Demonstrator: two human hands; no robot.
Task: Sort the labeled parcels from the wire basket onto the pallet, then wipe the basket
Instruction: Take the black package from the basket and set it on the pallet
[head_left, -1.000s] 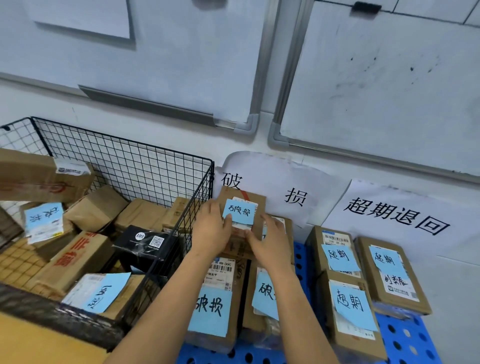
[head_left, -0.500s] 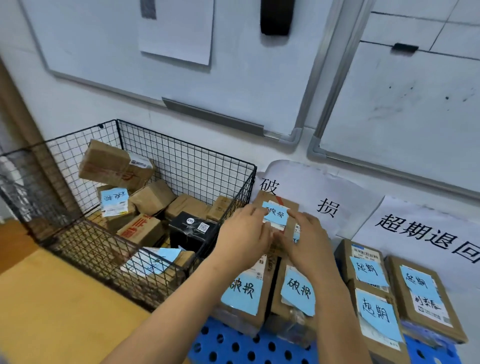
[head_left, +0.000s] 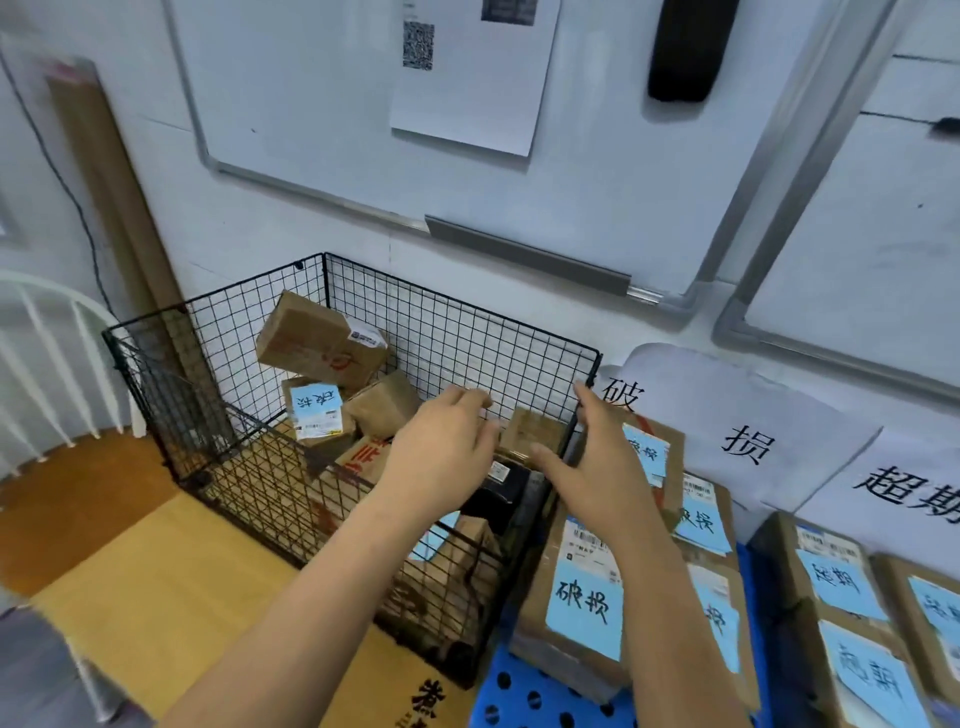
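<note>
The black wire basket (head_left: 218, 374) stands left of centre and holds several cardboard parcels, among them one with a blue note (head_left: 316, 411) and a black box (head_left: 506, 488). My left hand (head_left: 441, 452) hovers over the basket's right half, fingers relaxed, holding nothing. My right hand (head_left: 597, 467) is above the basket's right wall, fingers spread and empty. On the blue pallet (head_left: 524, 696) to the right lie parcels with blue notes, the nearest (head_left: 582, 597) in front and a stacked one (head_left: 649, 452) behind my right hand.
Paper signs with large characters (head_left: 748, 441) lean on the wall behind the pallet. Whiteboards hang above. More blue-noted parcels (head_left: 841, 587) sit at the far right. A white chair (head_left: 47, 353) stands left, a cardboard tube behind the basket, wooden floor in front.
Both hands have let go of the blue-noted parcel set on the pallet stack and moved left over the basket. The view has swung left and up.
</note>
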